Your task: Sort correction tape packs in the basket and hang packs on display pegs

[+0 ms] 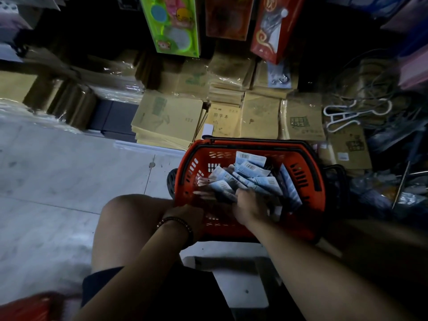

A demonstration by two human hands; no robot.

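Right hand (249, 203) buried among correction tape packs (252, 174) in red basket (203, 156), grip hidden; left hand (188, 214), blurred, fingers straight, at near rim.

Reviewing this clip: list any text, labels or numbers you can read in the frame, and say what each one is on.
"田字本": on the tan exercise book behind the red basket.
Barcodes on the correction tape packs: digits too small to read.
Print on the other tan exercise books: too blurred to read.
Mark on the red box: not legible.
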